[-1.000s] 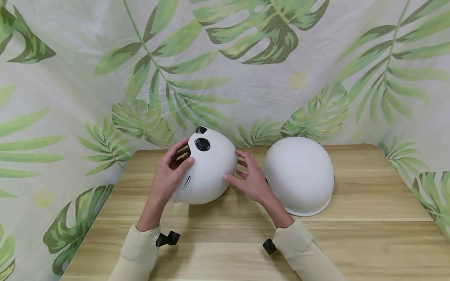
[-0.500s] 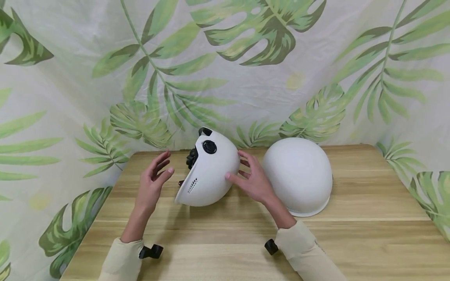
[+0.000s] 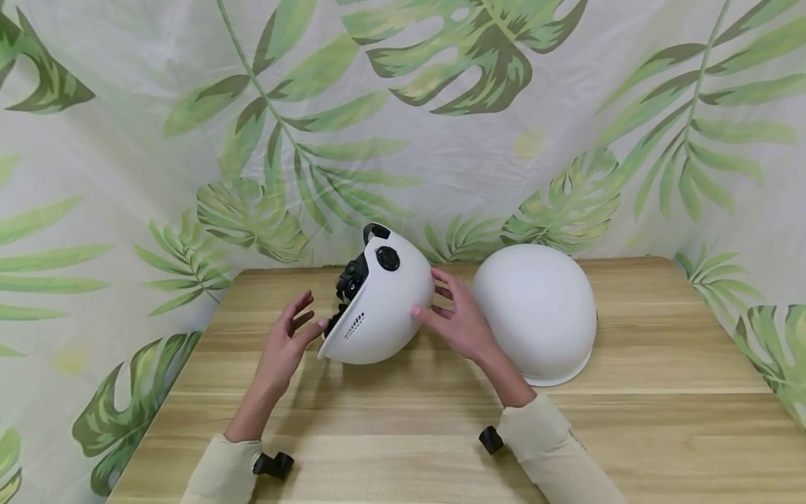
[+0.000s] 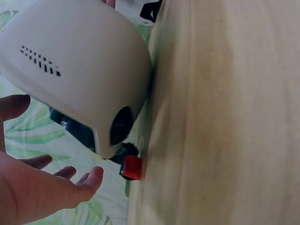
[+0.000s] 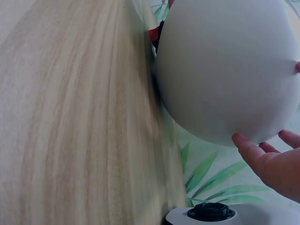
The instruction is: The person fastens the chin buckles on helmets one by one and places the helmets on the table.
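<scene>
A white helmet (image 3: 384, 308) stands tipped on the wooden table, its crown to the right and its opening to the left. A round black disc (image 3: 387, 258) and a patch of small vent holes mark its shell. Black padding and straps (image 3: 352, 278) show in the opening. My left hand (image 3: 286, 348) is held with fingers spread beside the opening, thumb tip right at the rim. The fingertips of my right hand (image 3: 458, 323) touch the crown, thumb and fingers apart. In the left wrist view, a red buckle (image 4: 132, 167) sticks out below the shell.
Just right of my right hand, a second white helmet (image 3: 535, 315) sits crown up on the wooden table (image 3: 403, 448). A leaf-printed cloth (image 3: 453, 175) hangs behind the table's back edge. Each sleeve carries a small black wrist camera (image 3: 274, 465).
My left hand let go of the helmet's edge, drew back left, then came in again near the rim. The helmet turned slightly, showing more of its inside, with my right hand staying on the crown.
</scene>
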`<action>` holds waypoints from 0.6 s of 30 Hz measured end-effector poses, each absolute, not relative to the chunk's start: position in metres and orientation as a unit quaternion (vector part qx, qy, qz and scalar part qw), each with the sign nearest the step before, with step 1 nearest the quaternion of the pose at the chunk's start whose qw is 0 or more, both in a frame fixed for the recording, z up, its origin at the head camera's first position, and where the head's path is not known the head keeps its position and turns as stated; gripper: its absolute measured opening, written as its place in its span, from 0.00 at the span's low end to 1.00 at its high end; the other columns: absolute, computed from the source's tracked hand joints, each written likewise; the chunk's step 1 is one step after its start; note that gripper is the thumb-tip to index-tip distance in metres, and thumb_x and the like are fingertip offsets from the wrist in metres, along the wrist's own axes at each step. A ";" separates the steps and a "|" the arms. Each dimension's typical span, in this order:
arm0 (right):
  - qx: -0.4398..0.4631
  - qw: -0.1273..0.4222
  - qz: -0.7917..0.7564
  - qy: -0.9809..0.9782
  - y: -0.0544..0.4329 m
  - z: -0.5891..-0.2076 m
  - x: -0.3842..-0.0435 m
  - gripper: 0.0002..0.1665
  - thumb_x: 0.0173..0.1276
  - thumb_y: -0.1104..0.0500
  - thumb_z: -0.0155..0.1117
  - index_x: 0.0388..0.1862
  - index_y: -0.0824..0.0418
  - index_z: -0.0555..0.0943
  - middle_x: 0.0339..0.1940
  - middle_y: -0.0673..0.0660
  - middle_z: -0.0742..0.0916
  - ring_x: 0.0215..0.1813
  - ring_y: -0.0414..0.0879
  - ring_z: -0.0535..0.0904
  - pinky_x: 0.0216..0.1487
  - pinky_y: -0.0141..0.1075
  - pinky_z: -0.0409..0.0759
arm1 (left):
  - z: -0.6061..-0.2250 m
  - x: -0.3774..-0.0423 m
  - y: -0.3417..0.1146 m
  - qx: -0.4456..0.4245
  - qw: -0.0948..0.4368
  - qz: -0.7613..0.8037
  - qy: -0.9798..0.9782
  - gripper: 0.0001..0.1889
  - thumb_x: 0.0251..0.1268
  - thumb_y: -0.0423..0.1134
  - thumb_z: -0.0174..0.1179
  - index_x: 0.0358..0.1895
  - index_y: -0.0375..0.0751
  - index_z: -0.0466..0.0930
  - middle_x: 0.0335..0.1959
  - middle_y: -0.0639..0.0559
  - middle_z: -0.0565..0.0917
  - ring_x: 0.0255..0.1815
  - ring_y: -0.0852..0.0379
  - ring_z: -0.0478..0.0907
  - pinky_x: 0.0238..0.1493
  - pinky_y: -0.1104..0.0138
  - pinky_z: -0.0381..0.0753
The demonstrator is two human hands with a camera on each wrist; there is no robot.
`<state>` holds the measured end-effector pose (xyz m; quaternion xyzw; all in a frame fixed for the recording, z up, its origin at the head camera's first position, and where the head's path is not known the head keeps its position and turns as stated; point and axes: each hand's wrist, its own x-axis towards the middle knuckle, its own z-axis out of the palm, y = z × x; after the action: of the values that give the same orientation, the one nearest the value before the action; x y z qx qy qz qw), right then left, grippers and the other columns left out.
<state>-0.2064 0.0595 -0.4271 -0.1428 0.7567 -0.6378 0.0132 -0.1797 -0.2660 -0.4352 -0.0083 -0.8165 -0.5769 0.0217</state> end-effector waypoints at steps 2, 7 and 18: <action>-0.142 0.012 -0.636 0.759 0.060 -0.428 -0.207 0.49 0.70 0.54 0.76 0.84 0.57 0.62 0.83 0.62 0.66 0.82 0.64 0.68 0.75 0.56 0.77 | -0.438 -0.180 -0.265 -0.001 0.010 -0.572 -0.820 0.39 0.79 0.43 0.63 0.86 0.47 0.55 0.86 0.45 0.61 0.84 0.39 0.62 0.59 0.83 0.74; -0.141 0.002 -0.636 0.759 0.063 -0.429 -0.207 0.49 0.69 0.53 0.75 0.84 0.56 0.63 0.83 0.61 0.67 0.83 0.63 0.67 0.76 0.55 0.76 | -0.443 -0.180 -0.262 0.006 -0.014 -0.587 -0.809 0.41 0.79 0.40 0.63 0.87 0.48 0.51 0.87 0.43 0.57 0.84 0.36 0.61 0.56 0.80 0.79; -0.146 -0.031 -0.615 0.774 0.072 -0.423 -0.207 0.39 0.74 0.51 0.71 0.80 0.55 0.70 0.79 0.60 0.72 0.82 0.63 0.68 0.75 0.55 0.77 | -0.452 -0.182 -0.257 0.011 -0.040 -0.598 -0.801 0.45 0.74 0.34 0.65 0.88 0.48 0.49 0.86 0.38 0.59 0.82 0.34 0.65 0.57 0.77 0.78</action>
<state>-0.2067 0.0716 -0.4227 -0.1456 0.7742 -0.6152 -0.0309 -0.1815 -0.2572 -0.4515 0.0110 -0.8006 -0.5978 -0.0405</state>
